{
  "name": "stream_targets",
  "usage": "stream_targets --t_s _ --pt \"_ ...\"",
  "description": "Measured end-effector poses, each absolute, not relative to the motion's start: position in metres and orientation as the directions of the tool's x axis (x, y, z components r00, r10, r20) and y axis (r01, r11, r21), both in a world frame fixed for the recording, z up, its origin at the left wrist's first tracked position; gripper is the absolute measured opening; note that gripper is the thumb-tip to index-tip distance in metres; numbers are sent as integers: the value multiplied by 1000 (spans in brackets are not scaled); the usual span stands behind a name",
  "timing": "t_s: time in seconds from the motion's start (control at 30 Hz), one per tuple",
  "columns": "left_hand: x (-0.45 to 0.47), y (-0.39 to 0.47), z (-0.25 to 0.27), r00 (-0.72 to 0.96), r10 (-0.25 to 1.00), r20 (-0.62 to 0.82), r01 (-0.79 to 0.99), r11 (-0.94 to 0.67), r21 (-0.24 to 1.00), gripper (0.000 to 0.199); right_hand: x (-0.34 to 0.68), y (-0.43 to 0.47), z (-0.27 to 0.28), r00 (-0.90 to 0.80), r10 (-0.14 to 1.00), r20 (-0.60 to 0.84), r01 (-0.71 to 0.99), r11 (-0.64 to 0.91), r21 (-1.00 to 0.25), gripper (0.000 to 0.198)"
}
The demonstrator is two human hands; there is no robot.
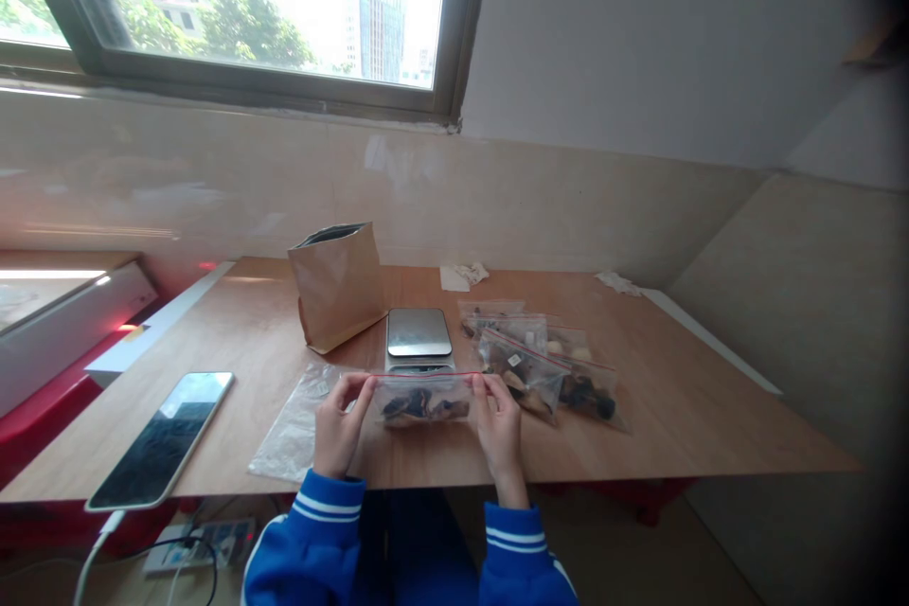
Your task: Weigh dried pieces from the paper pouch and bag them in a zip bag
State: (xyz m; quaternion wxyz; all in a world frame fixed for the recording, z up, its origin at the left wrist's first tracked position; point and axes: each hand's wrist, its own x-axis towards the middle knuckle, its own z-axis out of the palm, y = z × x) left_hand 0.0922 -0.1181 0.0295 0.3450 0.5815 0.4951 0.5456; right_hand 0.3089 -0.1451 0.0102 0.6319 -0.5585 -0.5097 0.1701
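Observation:
A clear zip bag (pixel 424 404) with a red seal line and dark dried pieces inside is stretched between my hands near the table's front edge. My left hand (pixel 341 421) pinches its upper left corner, thumb against fingers. At the upper right corner, my right hand (pixel 499 426) pinches the bag in the same way. Just behind the bag stands a kitchen scale (pixel 418 333) with a bare metal plate; its display is partly covered. A flat clear plastic bag (pixel 288 440) lies left of my left hand. Filled zip bags (pixel 522 369) are heaped to the right of the scale.
An upright brown paper pouch (pixel 341 289) with its top open stands behind left of the scale. A phone (pixel 167 436) on a charging cable lies at the left front edge. Crumpled tissues (pixel 464 276) lie by the wall. A power strip (pixel 203 544) is below the table.

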Motion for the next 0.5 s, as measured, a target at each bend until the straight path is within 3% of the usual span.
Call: stream_targets --t_s 0.27,0.5 --pt "89 -113 27 -50 976 210 15 -210 978 29 312 -144 4 306 860 409 310 316 -897 39" --pt "91 -115 27 -23 977 214 18 -213 977 24 313 -143 -1 354 863 360 278 270 -922 39"
